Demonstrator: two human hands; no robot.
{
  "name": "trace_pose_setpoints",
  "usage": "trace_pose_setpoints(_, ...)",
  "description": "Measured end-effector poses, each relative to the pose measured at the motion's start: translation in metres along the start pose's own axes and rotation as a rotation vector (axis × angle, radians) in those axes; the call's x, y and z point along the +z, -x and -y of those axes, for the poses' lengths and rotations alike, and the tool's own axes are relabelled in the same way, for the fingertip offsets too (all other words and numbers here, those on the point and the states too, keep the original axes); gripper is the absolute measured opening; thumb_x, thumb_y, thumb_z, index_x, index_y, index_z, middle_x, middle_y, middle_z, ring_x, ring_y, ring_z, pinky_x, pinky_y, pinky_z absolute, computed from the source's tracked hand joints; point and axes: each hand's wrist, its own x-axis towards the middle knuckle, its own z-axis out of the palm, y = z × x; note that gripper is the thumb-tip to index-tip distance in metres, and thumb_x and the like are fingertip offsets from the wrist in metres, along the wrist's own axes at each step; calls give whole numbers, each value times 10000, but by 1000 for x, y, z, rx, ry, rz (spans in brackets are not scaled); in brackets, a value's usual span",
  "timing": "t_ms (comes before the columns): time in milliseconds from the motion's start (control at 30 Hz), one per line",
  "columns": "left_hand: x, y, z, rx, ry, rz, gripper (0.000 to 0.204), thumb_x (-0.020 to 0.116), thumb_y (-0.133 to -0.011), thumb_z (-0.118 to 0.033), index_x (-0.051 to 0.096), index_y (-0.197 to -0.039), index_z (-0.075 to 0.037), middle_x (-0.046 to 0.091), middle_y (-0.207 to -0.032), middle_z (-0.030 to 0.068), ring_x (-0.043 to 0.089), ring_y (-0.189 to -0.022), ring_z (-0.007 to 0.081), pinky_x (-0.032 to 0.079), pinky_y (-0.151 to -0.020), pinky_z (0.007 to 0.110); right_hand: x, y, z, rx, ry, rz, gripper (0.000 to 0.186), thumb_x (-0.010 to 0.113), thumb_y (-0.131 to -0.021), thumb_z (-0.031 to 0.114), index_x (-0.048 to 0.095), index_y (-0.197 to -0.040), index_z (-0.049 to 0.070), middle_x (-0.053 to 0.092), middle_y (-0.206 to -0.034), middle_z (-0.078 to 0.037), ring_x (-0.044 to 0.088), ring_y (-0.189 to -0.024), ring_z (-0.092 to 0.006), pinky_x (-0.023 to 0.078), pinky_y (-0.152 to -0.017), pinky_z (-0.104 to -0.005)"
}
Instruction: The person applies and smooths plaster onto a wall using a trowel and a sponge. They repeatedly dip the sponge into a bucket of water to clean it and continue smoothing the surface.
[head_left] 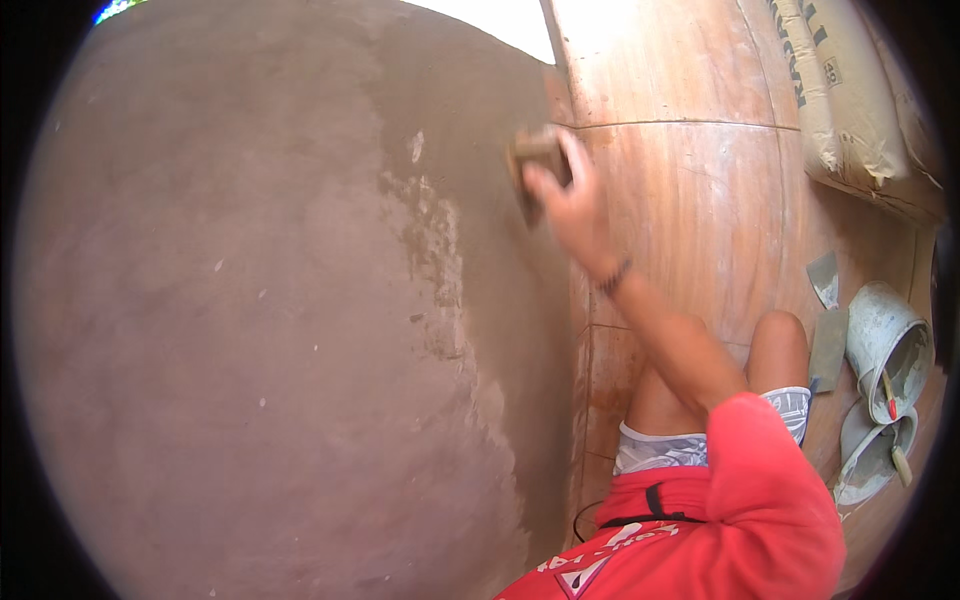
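My right hand (578, 195), at the end of a bare forearm with a dark bracelet, is closed around a small brown plastering float (533, 150). Motion blurs both the hand and the float. The float is against or very close to the right part of a grey-brown plastered wall (230, 300); contact cannot be made out. Darker, damp-looking plaster runs along that side, with a rough, lighter patch (440, 260) beside it. My left hand is out of the picture.
Reddish-brown tiles (690, 200) adjoin the wall. Filled paper sacks (850, 100) stand at the upper right. A scraper (824, 278), a flat grey plate (829, 350), a mortar-smeared bucket (885, 330) and another tilted container (865, 455) with tools lie right of my bare knees.
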Motion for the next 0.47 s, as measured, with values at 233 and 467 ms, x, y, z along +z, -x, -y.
trace_pose_setpoints(233,-11,-24,-37,-4,90,-42,719,560,-983,-313,226,-1471,96,183,-1517,324,206,-1400,433,194,-1115,572,42,76,47,-304,54,227,398,631,-821,103,571,-1188,-39,608,-1093,-247,578,-1057,-381,481,-922,-418)
trace_pose_setpoints(467,-9,-26,-61,-119,192,3,795,591,-963,-374,199,-1489,76,157,-1534,318,212,-1405,422,212,-1126,524,8,8,33,-195,110,1,484,649,-830,147,526,-1280,16,600,-1226,-180,586,-1133,-325,441,-1010,-430)
